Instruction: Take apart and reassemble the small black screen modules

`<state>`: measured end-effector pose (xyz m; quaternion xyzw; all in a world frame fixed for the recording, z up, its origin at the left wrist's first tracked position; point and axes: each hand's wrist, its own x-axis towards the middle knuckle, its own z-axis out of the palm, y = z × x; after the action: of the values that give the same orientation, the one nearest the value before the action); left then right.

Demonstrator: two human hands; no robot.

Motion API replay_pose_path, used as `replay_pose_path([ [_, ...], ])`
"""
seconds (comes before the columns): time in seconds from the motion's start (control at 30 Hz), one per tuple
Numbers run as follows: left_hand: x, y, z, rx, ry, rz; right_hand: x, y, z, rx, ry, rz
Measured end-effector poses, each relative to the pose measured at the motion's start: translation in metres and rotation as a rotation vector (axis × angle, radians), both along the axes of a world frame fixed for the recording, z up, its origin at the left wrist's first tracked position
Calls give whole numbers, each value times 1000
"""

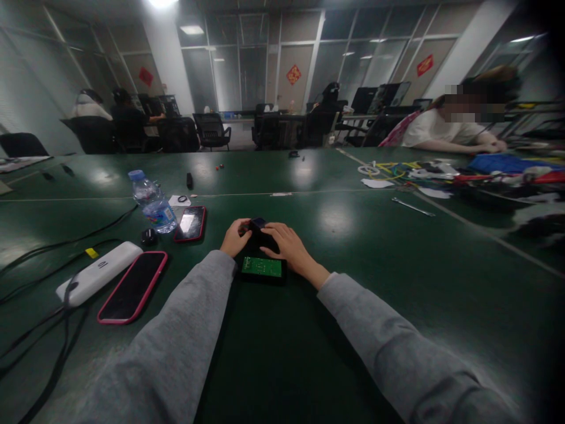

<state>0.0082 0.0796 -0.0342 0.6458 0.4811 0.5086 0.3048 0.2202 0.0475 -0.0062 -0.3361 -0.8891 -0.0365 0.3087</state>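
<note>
A dark, flat, shell-like piece [260, 237] is between my hands, tilted up from the table; its exact kind is hard to make out. My left hand [235, 238] is closed on its left side, thumb and fingers pinching it. From the right, my right hand [290, 249] grips the same piece, fingers laid over its top edge and thumb underneath. Just below my hands, a green circuit board [263, 267] sits inside a shallow black casing [265, 280] flat on the table. Part of the casing's upper side is hidden behind my fingers.
On the left lie a red-cased phone [132, 288], a white power strip [100, 272] with black cables, another phone [190, 224] and a tilted water bottle [153, 203]. To the right are a wrench [413, 206] and piled cables [392, 169]. A person [441, 132] leans on the far side.
</note>
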Motion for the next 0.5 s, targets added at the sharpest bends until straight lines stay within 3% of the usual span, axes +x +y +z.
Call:
replay_pose_path([
  [0.23, -2, 3, -4, 40, 18, -6, 0, -3, 1, -13, 32, -22],
  [0.37, -2, 4, -5, 37, 4, -5, 1, 0, -3, -122, 70, -101],
  [0.5, -2, 3, -4, 29, -1, -9, 4, 2, -6, -215, 87, -81],
])
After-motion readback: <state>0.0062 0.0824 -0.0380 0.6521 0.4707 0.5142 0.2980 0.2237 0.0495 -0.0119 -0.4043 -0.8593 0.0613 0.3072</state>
